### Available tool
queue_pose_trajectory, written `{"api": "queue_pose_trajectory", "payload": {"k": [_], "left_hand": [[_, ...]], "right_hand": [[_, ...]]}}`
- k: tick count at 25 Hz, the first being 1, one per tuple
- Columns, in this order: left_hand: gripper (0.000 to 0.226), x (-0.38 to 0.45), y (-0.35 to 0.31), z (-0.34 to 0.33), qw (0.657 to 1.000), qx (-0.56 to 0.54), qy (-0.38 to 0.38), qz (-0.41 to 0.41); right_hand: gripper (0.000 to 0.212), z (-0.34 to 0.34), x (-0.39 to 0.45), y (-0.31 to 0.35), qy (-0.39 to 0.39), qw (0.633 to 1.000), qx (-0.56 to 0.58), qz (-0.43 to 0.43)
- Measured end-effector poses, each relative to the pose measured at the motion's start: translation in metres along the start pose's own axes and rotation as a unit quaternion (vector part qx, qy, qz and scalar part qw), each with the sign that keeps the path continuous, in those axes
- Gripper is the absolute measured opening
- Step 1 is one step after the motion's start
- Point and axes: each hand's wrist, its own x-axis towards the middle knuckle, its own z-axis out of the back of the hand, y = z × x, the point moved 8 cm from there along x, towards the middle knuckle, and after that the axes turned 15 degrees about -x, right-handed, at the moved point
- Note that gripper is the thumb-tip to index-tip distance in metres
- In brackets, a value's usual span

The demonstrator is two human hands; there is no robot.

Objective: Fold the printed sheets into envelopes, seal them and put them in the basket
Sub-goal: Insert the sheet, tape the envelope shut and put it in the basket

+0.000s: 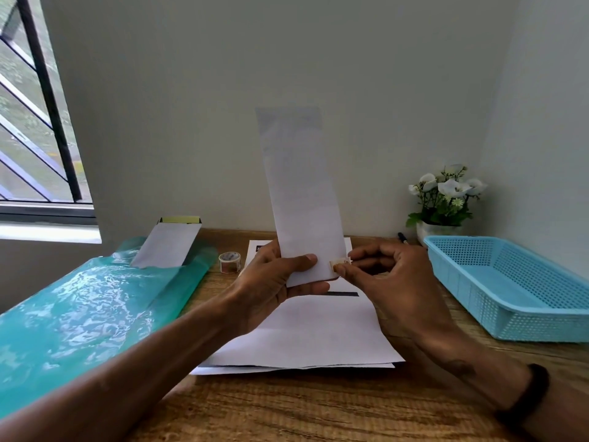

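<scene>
wooden desk (318, 409) stood against a pale wall, with a window at the far left; the landmark was the stack of printed sheets (302, 333) lying flat in the middle of the desk; above that stack, lifted clear of it, the left hand (274, 282) held a long folded envelope (302, 193) upright, thumb across its front near the lower end and fingers curled behind, so the hand was clenched on the paper; to the right of the stack's far end the right hand (382, 275) pinched a small piece of tape (340, 262) between thumb and forefinger, the piece touching the envelope's lower right edge; the other fingers of that hand were loosely curled; a dark band sat on the right wrist; just left of the stack's far corner stood a roll of patterned tape (229, 261); further left lay a crinkled green plastic bag (79, 314) with another envelope (167, 245) sticking out of it; right of the stack, well apart, sat a blue basket (497, 314) with nothing visible in it; behind the basket, by the wall, were a small pot of white flowers (446, 199) and a pen (403, 238).
</scene>
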Motion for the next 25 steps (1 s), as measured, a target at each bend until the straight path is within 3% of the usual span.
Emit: {"api": "queue_pose_trajectory", "payload": {"k": [6, 16, 20, 25], "left_hand": [[0.059, -0.002, 0.001, -0.004, 1.000, 0.009, 0.008, -0.011], [0.056, -0.002, 0.003, -0.004, 0.999, 0.031, 0.011, -0.033], [0.057, -0.007, 0.001, -0.009, 0.994, 0.093, 0.040, -0.044], [0.069, -0.012, -0.005, -0.009, 0.985, 0.154, 0.001, -0.076]], "right_hand": [[0.020, 0.000, -0.003, -0.001, 0.000, 1.000, -0.007, -0.010], [0.022, 0.002, -0.006, 0.001, -0.007, 0.999, -0.025, -0.028], [0.019, 0.003, -0.007, 0.005, -0.005, 0.999, -0.028, -0.023], [0.022, -0.001, -0.010, 0.005, 0.007, 0.999, -0.037, -0.030]]}}
